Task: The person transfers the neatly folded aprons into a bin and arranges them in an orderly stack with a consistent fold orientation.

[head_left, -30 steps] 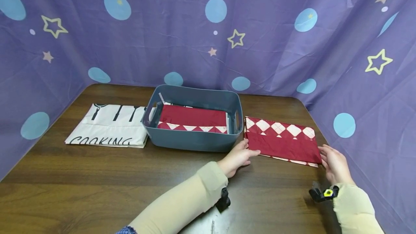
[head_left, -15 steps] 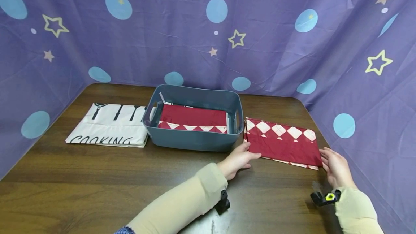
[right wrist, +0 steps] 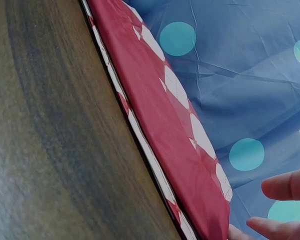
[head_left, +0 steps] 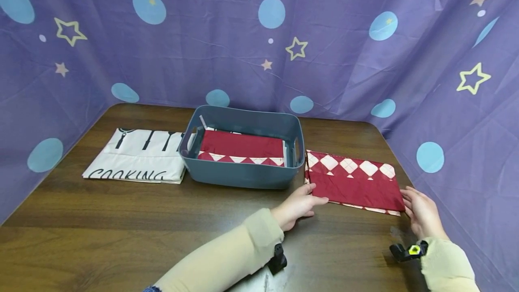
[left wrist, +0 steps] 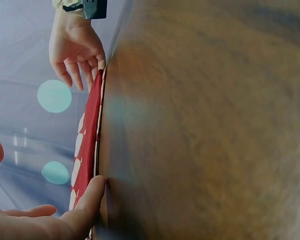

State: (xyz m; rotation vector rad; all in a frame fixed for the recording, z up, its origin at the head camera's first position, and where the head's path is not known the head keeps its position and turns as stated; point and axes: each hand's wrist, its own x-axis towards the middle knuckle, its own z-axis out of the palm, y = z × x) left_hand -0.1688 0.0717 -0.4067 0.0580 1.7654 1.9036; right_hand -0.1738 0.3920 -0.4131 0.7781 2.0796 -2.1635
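A folded red cloth with white diamonds (head_left: 358, 188) lies flat on the table, right of the basket. My left hand (head_left: 298, 206) is at its near left corner, with straight fingers along the left side and the thumb at the front edge. At the right edge, my right hand (head_left: 421, 213) touches the cloth with loosely extended fingers. In the left wrist view, the cloth (left wrist: 92, 120) runs as a thin layered stack between both hands. The right wrist view shows the cloth's layered front edge and my right fingers (right wrist: 285, 227) beside its end.
A blue-grey plastic basket (head_left: 239, 177) stands at the table's middle, with another folded red-and-white cloth (head_left: 243, 145) inside. Left of it lies a folded white cloth printed "COOKING" (head_left: 138, 159). A purple star-patterned curtain (head_left: 227, 35) surrounds the wooden table (head_left: 121, 224).
The red cloth to the right of the basket has slid slightly toward me, and both hands have moved back along with it. The basket and the white cloth have stayed in place.
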